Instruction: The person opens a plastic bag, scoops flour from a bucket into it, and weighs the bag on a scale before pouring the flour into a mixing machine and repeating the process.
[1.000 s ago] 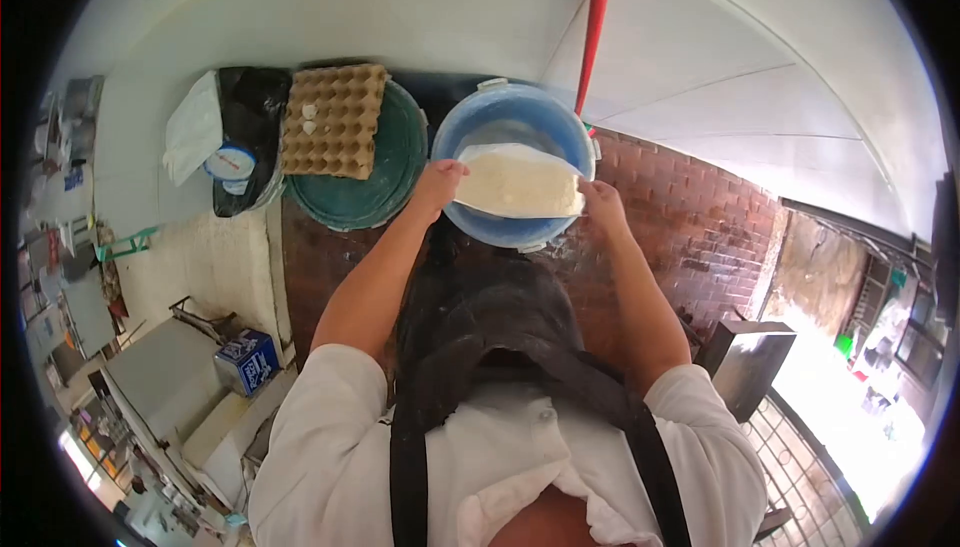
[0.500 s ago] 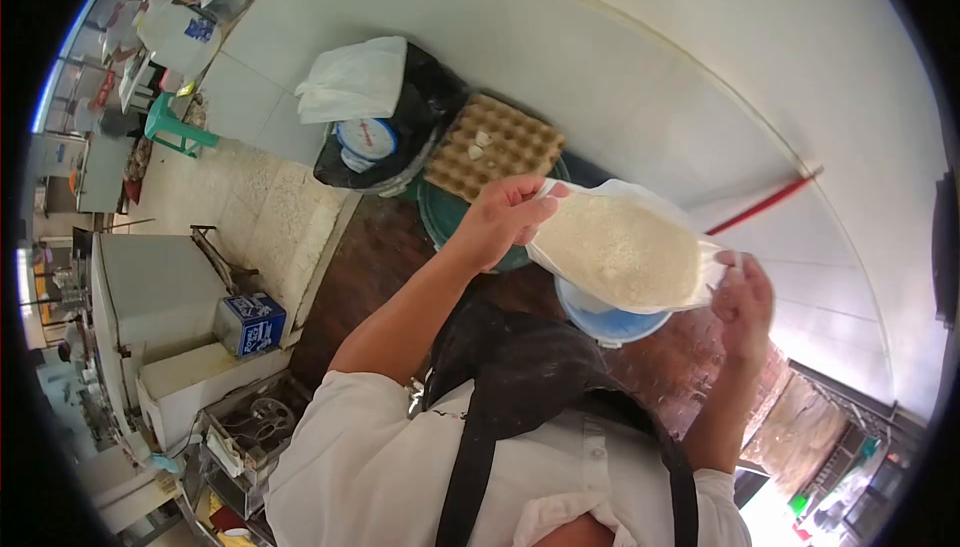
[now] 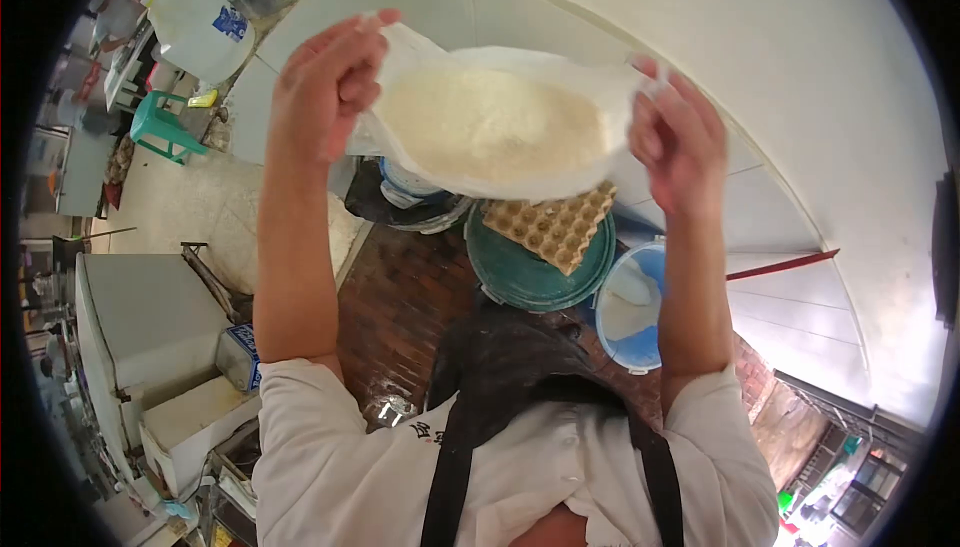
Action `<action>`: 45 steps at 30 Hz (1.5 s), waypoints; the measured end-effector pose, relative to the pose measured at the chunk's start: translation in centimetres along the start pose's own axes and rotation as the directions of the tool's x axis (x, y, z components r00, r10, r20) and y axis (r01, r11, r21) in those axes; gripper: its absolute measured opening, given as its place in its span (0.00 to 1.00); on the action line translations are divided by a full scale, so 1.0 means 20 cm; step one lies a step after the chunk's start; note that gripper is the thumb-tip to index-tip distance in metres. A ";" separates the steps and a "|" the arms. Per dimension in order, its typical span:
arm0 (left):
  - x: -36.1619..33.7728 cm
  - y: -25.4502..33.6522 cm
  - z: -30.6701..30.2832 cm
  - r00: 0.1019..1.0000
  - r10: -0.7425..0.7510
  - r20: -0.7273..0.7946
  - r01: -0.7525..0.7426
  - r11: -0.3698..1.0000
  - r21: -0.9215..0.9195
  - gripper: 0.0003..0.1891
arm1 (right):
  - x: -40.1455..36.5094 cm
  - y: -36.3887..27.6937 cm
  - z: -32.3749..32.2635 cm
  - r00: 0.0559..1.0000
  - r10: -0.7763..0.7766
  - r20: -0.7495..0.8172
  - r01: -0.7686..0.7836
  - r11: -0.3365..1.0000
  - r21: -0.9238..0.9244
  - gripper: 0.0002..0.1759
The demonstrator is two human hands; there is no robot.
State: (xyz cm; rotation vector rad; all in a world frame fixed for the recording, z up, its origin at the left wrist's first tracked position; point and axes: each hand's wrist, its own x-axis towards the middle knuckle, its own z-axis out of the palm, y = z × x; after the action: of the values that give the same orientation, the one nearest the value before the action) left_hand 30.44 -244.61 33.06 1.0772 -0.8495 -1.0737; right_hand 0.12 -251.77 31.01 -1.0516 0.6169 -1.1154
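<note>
A white plastic bag (image 3: 500,127) of pale cream powder is stretched between my two hands, its mouth spread so the powder shows. My left hand (image 3: 335,82) is closed on the bag's left end, with the fingertips pinching the plastic. At the opposite end, my right hand (image 3: 680,132) grips the plastic, slightly blurred. Beneath the bag's lower edge, a cardboard egg tray (image 3: 555,230) rests on a green lidded bucket (image 3: 540,292). Partly covered by the bag at left is a blue-and-white scale (image 3: 405,177) above a black-lined bin.
Right of the green bucket stands a blue bucket (image 3: 640,332) with a white scoop-like object and pale powder inside. A green stool (image 3: 165,127), a large plastic jug (image 3: 205,32) and a metal tin (image 3: 238,355) are to the left. A red stick (image 3: 785,265) leans at the wall.
Both hands have lifted the bag up and to the left, from over the blue bucket to above the scale and egg tray. The blue bucket is now uncovered.
</note>
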 end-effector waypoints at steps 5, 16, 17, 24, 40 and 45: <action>0.36 0.01 -0.48 0.995 0.005 -0.096 -0.002 1.000 0.026 0.23 | 0.45 0.32 0.30 0.992 0.018 0.124 -0.023 0.999 0.036 0.09; 0.89 -0.30 -1.09 0.953 -0.105 -0.284 0.122 0.992 0.040 0.14 | 1.01 0.88 0.51 0.966 0.149 0.209 -0.113 0.978 -0.177 0.13; 0.91 -0.34 -1.14 0.953 -0.078 -0.291 0.096 0.994 0.050 0.14 | 1.02 0.90 0.51 0.962 0.172 0.214 -0.126 0.969 -0.214 0.15; 0.56 -0.95 -1.31 0.683 0.354 -0.639 -0.104 0.913 0.395 0.18 | 1.01 0.93 0.49 0.964 0.170 0.203 -0.081 0.919 -0.386 0.38; 0.33 -2.21 -1.57 0.533 -0.652 -0.540 0.445 0.758 -0.476 0.16 | 0.96 0.99 0.54 0.960 0.116 0.255 -0.019 0.935 -0.355 0.31; 0.39 -2.20 -1.59 0.439 -0.627 -0.644 0.463 0.772 -0.436 0.13 | 0.96 0.99 0.53 0.953 0.090 0.291 -0.017 0.970 -0.244 0.13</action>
State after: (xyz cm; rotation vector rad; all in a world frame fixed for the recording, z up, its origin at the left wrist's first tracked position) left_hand 50.95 -248.69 -17.76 1.5206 0.3603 -1.0312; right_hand 24.13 -264.44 19.24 -1.3747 0.5397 -0.8236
